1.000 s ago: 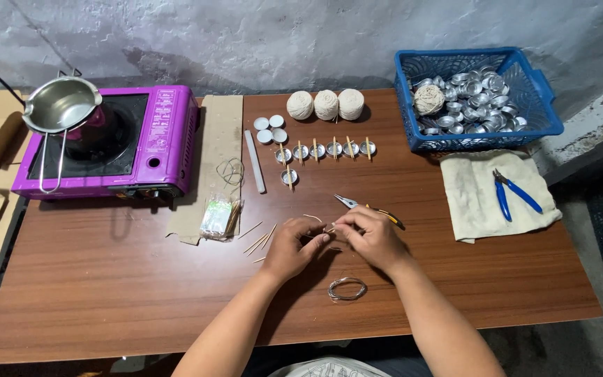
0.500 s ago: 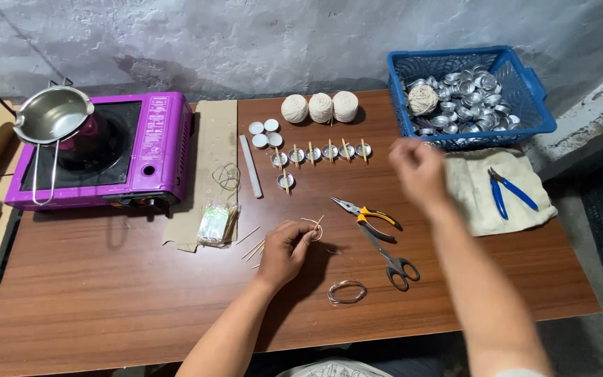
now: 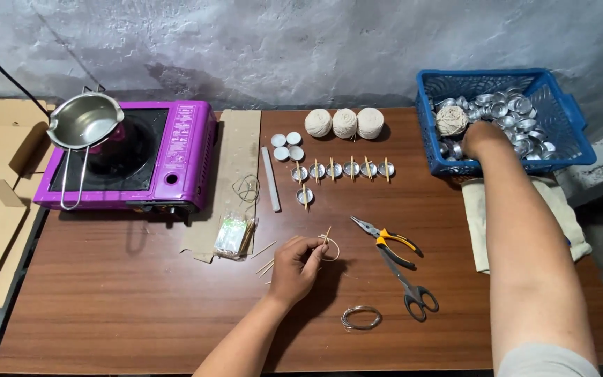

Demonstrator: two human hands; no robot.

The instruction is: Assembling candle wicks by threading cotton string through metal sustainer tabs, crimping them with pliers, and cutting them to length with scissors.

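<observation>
Left hand (image 3: 293,269) sits at centre bottom of the frame, fingers pinched on a small stick with a loop of wick (image 3: 331,246), held just above the tabletop (image 3: 127,300). A second ago both hands worked this piece together. The right hand (image 3: 481,137) has since left it and gone to the upper right, into the blue basket (image 3: 565,115) among the metal cups (image 3: 507,108), beside a ball of twine there. Its fingers are down among the cups, so I cannot tell if it is open or gripping one; probably fetching a cup for the wick. Pliers (image 3: 389,241) and scissors (image 3: 413,293) lie free right of the left hand, a wire coil (image 3: 361,318) below them. A row of cups with sticks (image 3: 342,169) lies above centre.
</observation>
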